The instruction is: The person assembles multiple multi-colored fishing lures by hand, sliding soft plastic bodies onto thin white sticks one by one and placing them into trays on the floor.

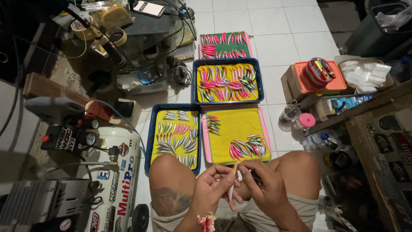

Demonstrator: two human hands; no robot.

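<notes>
Yellow padding is lining the trays spread over the white tiled floor (279, 25). A pink-rimmed tray (236, 135) is lying just ahead of the knees, carrying two small clusters of slim fishing lures; beside it a blue tray (174, 137) is holding rows of silvery ones, and a second blue tray (227, 81) beyond is filling up with pink and yellow ones. A green tray (225, 45) is sitting farthest away. To the right, an orange box (319, 81) is bearing a red striped bundle, with white packets (365, 73) next to it and a pink-capped jar (304, 121) near the tray. On the left, a white cylindrical compressor tank (118, 180) covered in coloured stickers is lying by the thigh.

The left hand (210, 187) is curling its fingers closed around a pale pink lure (232, 182), held upright between the knees. The right hand (266, 184) is pinching the lure's upper end with nearly closed fingertips.
</notes>
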